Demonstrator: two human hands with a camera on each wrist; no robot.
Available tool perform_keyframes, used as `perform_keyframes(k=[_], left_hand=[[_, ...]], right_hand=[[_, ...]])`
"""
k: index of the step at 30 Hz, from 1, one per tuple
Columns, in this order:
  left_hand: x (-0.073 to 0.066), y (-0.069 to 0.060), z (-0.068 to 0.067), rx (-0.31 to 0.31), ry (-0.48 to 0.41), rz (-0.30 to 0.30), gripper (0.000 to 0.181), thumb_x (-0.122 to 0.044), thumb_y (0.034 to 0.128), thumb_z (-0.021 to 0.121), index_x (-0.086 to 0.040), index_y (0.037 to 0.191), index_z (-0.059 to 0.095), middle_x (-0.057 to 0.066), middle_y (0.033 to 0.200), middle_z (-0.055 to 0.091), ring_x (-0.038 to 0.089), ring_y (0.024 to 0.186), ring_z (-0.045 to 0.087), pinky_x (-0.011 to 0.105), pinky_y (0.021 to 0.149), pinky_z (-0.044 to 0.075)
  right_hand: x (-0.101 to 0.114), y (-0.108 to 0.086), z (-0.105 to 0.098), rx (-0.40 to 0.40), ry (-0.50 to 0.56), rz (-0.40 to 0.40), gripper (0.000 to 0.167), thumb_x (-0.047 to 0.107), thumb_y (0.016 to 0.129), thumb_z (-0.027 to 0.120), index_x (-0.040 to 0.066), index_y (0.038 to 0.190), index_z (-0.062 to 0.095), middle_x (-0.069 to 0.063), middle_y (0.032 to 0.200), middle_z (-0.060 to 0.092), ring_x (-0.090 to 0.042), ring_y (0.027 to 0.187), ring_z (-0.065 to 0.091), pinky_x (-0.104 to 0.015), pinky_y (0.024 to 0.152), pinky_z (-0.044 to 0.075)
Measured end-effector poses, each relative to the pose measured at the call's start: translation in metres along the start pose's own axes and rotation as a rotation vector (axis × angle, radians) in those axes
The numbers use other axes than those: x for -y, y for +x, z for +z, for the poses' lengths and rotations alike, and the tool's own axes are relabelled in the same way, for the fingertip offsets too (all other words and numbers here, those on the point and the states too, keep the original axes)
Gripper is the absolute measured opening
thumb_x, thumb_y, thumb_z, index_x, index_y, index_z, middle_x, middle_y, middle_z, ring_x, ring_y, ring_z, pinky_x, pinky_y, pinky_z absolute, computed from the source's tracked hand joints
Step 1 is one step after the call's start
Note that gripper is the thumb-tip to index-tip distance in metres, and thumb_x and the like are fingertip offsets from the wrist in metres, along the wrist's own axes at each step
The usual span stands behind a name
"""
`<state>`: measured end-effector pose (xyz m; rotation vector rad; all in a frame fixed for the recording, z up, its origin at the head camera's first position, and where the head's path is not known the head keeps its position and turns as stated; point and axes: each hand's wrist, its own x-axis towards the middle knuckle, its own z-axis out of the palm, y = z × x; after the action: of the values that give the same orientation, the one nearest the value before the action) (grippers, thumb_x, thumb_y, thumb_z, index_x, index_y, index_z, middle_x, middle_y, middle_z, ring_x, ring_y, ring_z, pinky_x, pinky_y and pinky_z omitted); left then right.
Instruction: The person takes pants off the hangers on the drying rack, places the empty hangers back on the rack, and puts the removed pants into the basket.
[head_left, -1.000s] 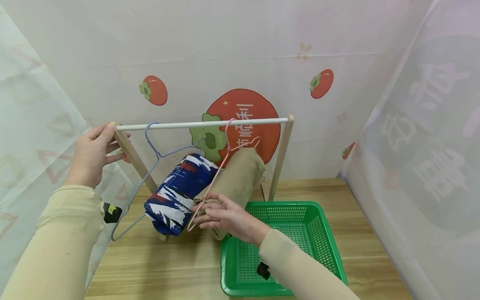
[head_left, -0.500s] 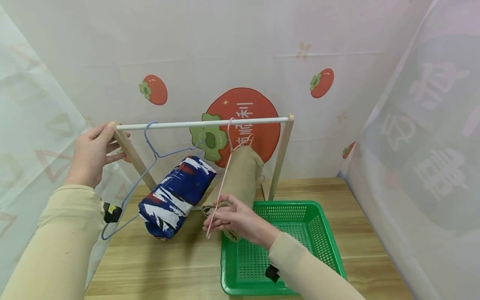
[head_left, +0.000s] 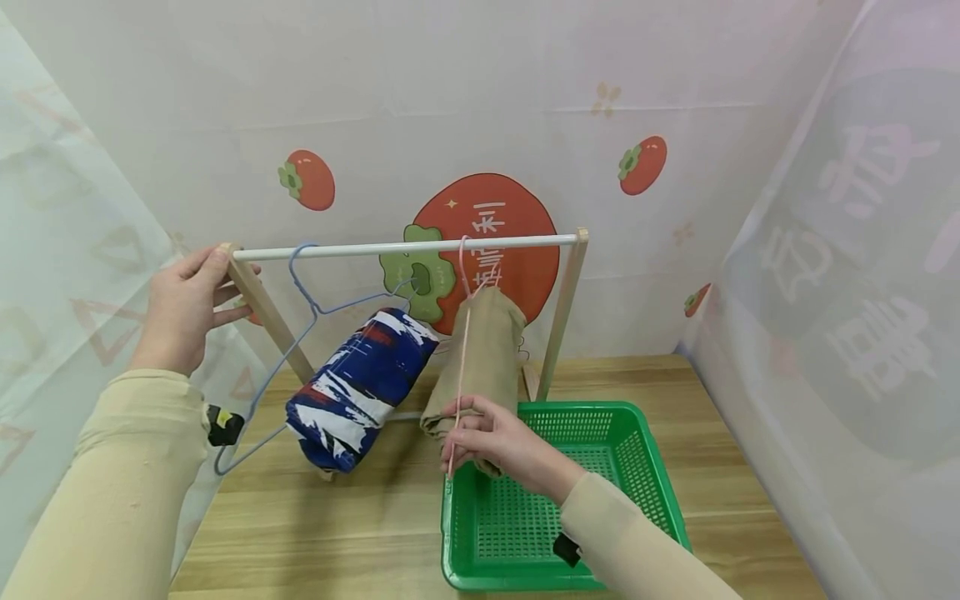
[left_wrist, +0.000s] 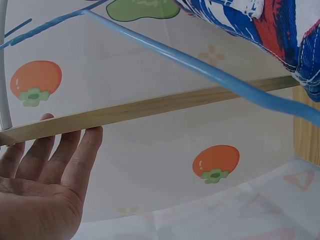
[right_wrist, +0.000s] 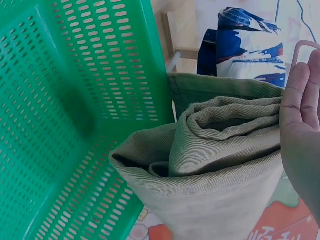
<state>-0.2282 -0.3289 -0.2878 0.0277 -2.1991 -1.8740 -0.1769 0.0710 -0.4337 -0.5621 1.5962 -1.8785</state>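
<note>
- While the right hand (head_left: 498,442) partly covered the near end of the khaki cloth (head_left: 491,350) in my head view, the right wrist view showed me its folded layers.
- That hand, fingers bent, pinched the lower corner of the pink hanger (head_left: 462,358), with the cloth hung on it just beyond the fingers.
- My left hand (head_left: 186,308), well apart, gripped the top of a wooden post (head_left: 270,321), fingers partly bent.
- Between the hands, a blue hanger (head_left: 273,371) carried the patterned cloth (head_left: 363,387).
- Under my right forearm, a green basket (head_left: 651,467) stood on the desk (head_left: 735,450).
</note>
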Motion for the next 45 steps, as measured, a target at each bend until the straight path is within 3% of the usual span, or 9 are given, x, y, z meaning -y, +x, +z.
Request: perform_keyframes(k=[9,16,22,31,40,43,45], left_hand=[[0.003,-0.001,0.001,-0.011,0.039,-0.003,0.057,-0.054,0.0997,0.055,-0.021,0.146,0.055,-0.011,0.112,0.073,-0.001,0.100,0.067,0.018,0.071,0.059],[0.004,-0.002,0.001,-0.017,0.046,0.003,0.056,-0.055,0.0995,0.054,-0.021,0.144,0.056,-0.012,0.112,0.073,-0.001,0.100,0.066,0.019,0.071,0.060],[0.003,-0.002,0.002,-0.017,0.021,0.006,0.056,-0.055,0.0988,0.056,-0.021,0.143,0.057,-0.011,0.111,0.073,0.000,0.101,0.066,0.019,0.070,0.060],[0.002,-0.004,0.004,-0.013,-0.017,0.027,0.053,-0.052,0.0992,0.058,-0.018,0.140,0.058,-0.010,0.108,0.074,-0.001,0.098,0.068,0.021,0.069,0.061],[0.003,-0.005,0.006,-0.024,-0.012,0.031,0.053,-0.052,0.0993,0.058,-0.019,0.140,0.059,-0.009,0.109,0.074,0.000,0.099,0.068,0.020,0.070,0.060],[0.004,-0.005,0.006,-0.026,-0.021,0.031,0.053,-0.052,0.0991,0.059,-0.019,0.140,0.059,-0.009,0.109,0.075,0.001,0.099,0.068,0.020,0.069,0.060],[0.004,-0.005,0.006,-0.027,-0.014,0.030,0.053,-0.053,0.0992,0.058,-0.019,0.140,0.059,-0.010,0.109,0.074,0.001,0.100,0.067,0.020,0.070,0.060]], right_hand=[[-0.001,-0.014,-0.012,-0.062,-0.121,0.007,0.049,0.023,0.104,0.062,0.005,0.145,0.043,-0.011,0.090,0.067,-0.026,0.084,0.069,-0.050,0.092,0.056],[-0.003,-0.025,-0.018,-0.130,-0.187,-0.020,0.044,0.015,0.105,0.059,0.003,0.145,0.043,-0.004,0.080,0.060,-0.020,0.076,0.061,-0.037,0.077,0.057],[-0.004,-0.040,-0.026,-0.209,-0.252,-0.019,0.039,0.017,0.108,0.055,0.010,0.145,0.046,-0.003,0.078,0.052,-0.019,0.071,0.054,-0.037,0.071,0.055],[-0.005,-0.060,-0.039,-0.387,-0.335,-0.040,0.035,0.017,0.111,0.047,0.014,0.145,0.048,-0.004,0.071,0.043,-0.018,0.058,0.037,-0.028,0.056,0.040],[-0.009,-0.077,-0.056,-0.625,-0.514,-0.066,0.035,0.039,0.110,0.047,0.027,0.140,0.059,-0.005,0.066,0.040,-0.014,0.052,0.032,-0.030,0.053,0.038],[-0.013,-0.081,-0.066,-0.704,-0.578,-0.075,0.038,0.047,0.108,0.048,0.028,0.136,0.063,-0.005,0.074,0.052,-0.016,0.053,0.034,-0.029,0.059,0.043],[-0.015,-0.084,-0.072,-0.739,-0.617,-0.088,0.040,0.049,0.107,0.048,0.026,0.134,0.066,-0.004,0.091,0.066,-0.013,0.063,0.048,-0.028,0.069,0.050]])
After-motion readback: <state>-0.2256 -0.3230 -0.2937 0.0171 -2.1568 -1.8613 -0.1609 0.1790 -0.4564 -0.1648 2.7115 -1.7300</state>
